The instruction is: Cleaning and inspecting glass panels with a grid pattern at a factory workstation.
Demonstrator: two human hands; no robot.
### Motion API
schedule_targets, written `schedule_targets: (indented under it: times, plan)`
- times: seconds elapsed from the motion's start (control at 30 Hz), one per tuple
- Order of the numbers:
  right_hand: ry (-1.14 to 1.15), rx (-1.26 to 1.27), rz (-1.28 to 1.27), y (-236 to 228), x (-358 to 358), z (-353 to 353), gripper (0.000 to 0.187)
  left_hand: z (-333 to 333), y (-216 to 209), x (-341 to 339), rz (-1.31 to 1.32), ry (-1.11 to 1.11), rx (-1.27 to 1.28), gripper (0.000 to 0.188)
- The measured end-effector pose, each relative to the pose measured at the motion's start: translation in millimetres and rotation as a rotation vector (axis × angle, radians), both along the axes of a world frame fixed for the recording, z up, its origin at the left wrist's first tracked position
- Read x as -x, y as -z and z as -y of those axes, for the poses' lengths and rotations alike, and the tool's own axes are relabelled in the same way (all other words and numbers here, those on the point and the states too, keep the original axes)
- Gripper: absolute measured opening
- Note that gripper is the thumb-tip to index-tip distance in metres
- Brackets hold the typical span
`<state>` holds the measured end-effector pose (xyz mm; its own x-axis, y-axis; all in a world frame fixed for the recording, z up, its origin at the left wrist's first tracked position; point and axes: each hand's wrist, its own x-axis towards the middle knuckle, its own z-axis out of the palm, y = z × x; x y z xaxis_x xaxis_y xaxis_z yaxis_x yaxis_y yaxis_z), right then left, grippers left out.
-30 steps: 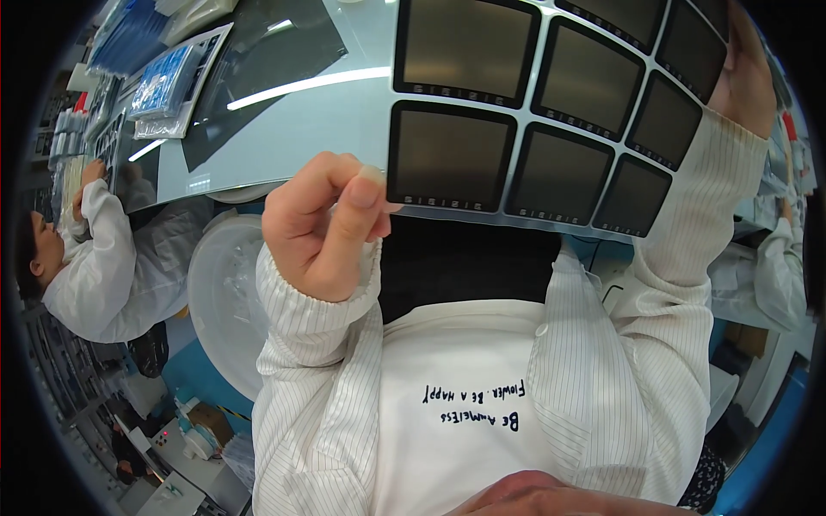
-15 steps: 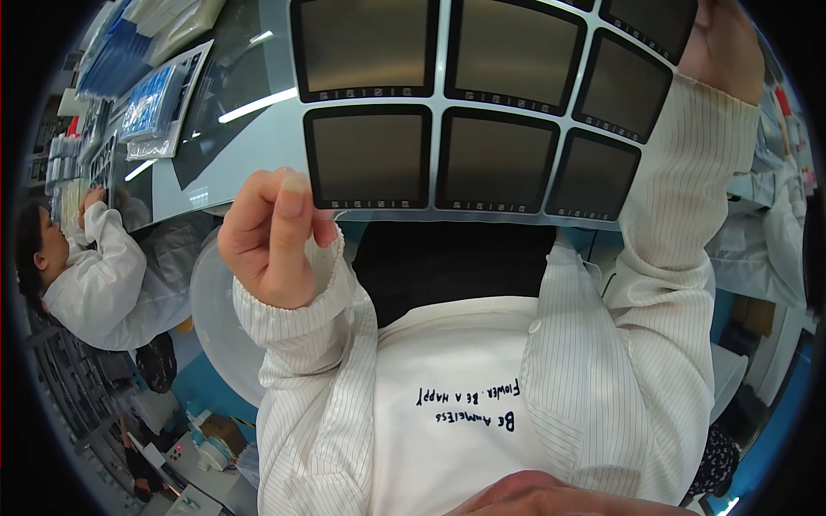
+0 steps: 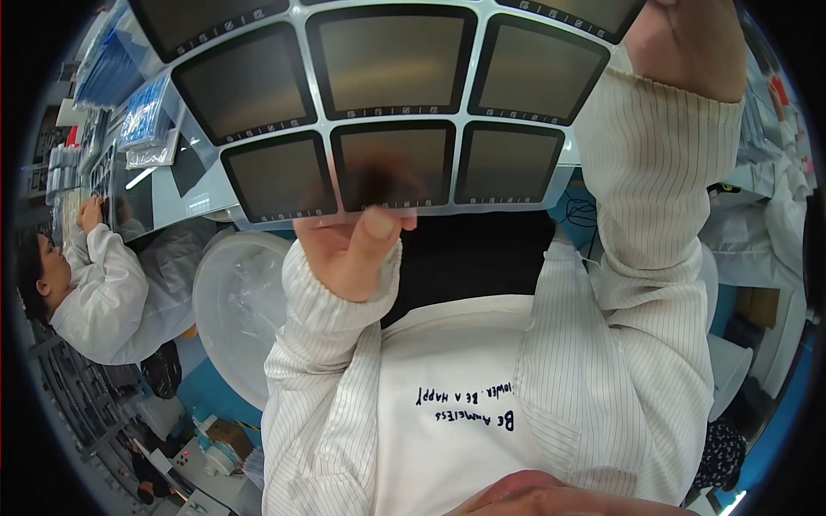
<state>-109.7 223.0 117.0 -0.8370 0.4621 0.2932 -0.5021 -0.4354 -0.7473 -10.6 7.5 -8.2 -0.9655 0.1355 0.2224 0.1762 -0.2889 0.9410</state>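
Note:
A clear sheet with rows of dark, see-through rectangular panels is held up at a tilt across the upper middle, its far part cut off by the upper edge. My left hand grips its near edge, thumb in front; its fingers show dimly through the middle panel. Beside the sheet's upper right edge is my right hand, closed on that side. Its fingertips are hidden behind the sheet or out of view.
A round translucent tub stands to my left, below the glossy table. Blue film-wrapped stacks lie at the far left. A co-worker in a white coat sits there, hands at the table. Cables hang right of my lap.
The sheet has shifted left and tilted. My left hand, before with fingers bent beside the sheet's corner, has moved right and taken hold of its near edge. My right hand moved slightly left.

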Motion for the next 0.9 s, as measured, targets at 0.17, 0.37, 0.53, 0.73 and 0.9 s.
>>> schedule_targets:
  times: [0.17,0.37,0.53,0.73,0.9]
  plan:
    - [-0.441,-0.191,-0.274,20.8,8.8,-27.1,0.017,7.7,21.2,-9.7,-0.147,0.158,-0.165,0.047]
    - [-0.559,0.085,0.120,27.1,18.0,11.3,0.022,20.7,-18.6,-20.0,0.446,0.520,-0.436,0.023]
    - [-0.462,0.190,0.314,64.8,40.1,25.5,0.019,-18.7,-23.6,19.0,-0.510,0.704,-0.198,0.015]
    - [-0.169,-0.013,0.434,59.2,35.0,18.7,0.018,-7.8,-12.2,20.2,-0.267,0.612,0.072,0.042]
    - [-0.156,0.072,0.125,50.7,31.0,11.3,0.019,-10.4,3.8,10.7,-0.386,-0.044,0.082,0.041]
